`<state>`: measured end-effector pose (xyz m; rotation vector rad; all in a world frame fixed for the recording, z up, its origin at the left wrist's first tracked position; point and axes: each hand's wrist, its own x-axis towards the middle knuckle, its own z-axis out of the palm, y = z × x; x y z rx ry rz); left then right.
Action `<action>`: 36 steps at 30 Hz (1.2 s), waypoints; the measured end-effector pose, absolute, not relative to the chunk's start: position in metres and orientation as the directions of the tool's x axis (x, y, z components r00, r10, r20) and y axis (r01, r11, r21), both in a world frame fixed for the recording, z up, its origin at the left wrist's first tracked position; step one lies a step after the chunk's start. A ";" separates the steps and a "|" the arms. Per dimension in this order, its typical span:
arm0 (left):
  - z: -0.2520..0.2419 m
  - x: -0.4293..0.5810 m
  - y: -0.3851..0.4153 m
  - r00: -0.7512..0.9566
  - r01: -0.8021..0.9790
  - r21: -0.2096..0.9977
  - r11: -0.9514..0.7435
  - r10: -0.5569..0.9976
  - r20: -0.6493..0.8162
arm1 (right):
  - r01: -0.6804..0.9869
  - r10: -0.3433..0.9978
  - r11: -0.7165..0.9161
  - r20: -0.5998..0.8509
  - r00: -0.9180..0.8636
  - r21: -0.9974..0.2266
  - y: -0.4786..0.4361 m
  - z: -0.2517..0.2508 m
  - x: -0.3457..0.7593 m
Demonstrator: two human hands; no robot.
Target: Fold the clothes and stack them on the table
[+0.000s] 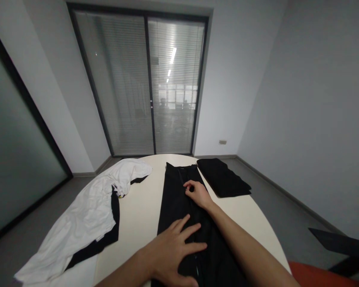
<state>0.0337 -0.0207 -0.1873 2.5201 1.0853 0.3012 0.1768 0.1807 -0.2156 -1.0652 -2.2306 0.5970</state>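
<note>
A long black garment (175, 199), folded lengthwise, lies down the middle of a white oval table (140, 211). My left hand (172, 253) rests flat on its near part with the fingers spread. My right hand (197, 193) reaches farther along the garment, fingers curled and pinching the cloth near its middle line.
A folded black garment (224, 177) sits at the table's far right. A white garment (86, 215) lying over a black one (107, 235) is spread across the left side. An orange chair (320, 275) stands at lower right. Glass doors with blinds (146, 87) close the far wall.
</note>
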 end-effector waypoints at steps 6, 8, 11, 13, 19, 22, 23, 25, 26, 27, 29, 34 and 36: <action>-0.189 0.035 -0.012 0.423 0.829 0.359 -0.428 0.901 0.099 | 0.589 0.786 0.608 0.300 -0.541 -0.532 0.178 -0.215 0.177; -0.190 0.032 -0.010 0.384 0.850 0.357 -0.387 0.920 0.082 | 0.600 0.792 0.597 0.274 -0.546 -0.532 0.178 -0.214 0.178; -0.191 0.028 -0.008 0.378 0.852 0.359 -0.382 0.922 0.085 | 0.610 0.794 0.584 0.221 -0.566 -0.536 0.180 -0.211 0.179; -0.191 0.026 -0.008 0.395 0.841 0.356 -0.408 0.912 0.111 | 0.580 0.771 0.599 0.202 -0.604 -0.552 0.182 -0.211 0.180; -0.194 0.023 -0.004 0.447 0.825 0.367 -0.429 0.894 0.040 | 0.487 0.711 0.671 0.301 -0.635 -0.559 0.190 -0.218 0.183; -0.194 0.023 -0.004 0.445 0.831 0.363 -0.422 0.895 0.023 | 0.506 0.732 0.647 0.279 -0.622 -0.570 0.198 -0.219 0.180; -0.193 0.023 -0.004 0.445 0.832 0.360 -0.422 0.895 0.020 | 0.524 0.741 0.639 0.269 -0.615 -0.563 0.201 -0.217 0.177; -0.192 0.022 -0.004 0.446 0.835 0.354 -0.421 0.895 0.011 | 0.581 0.765 0.621 0.246 -0.595 -0.527 0.210 -0.213 0.169; -0.192 0.022 -0.004 0.447 0.836 0.352 -0.421 0.895 0.007 | 0.608 0.776 0.611 0.235 -0.585 -0.506 0.215 -0.210 0.163; -0.192 0.021 -0.004 0.448 0.837 0.350 -0.421 0.894 0.004 | 0.630 0.784 0.604 0.224 -0.579 -0.488 0.221 -0.208 0.157; -0.192 0.021 -0.003 0.448 0.835 0.353 -0.422 0.894 0.010 | 0.647 0.791 0.596 0.208 -0.575 -0.476 0.234 -0.202 0.142; -0.193 0.017 -0.004 0.461 0.818 0.378 -0.434 0.887 0.020 | 0.639 0.799 0.576 0.185 -0.573 -0.510 0.267 -0.192 0.101; -0.194 0.015 -0.004 0.478 0.810 0.380 -0.447 0.878 0.015 | 0.638 0.808 0.559 0.175 -0.563 -0.529 0.279 -0.192 0.087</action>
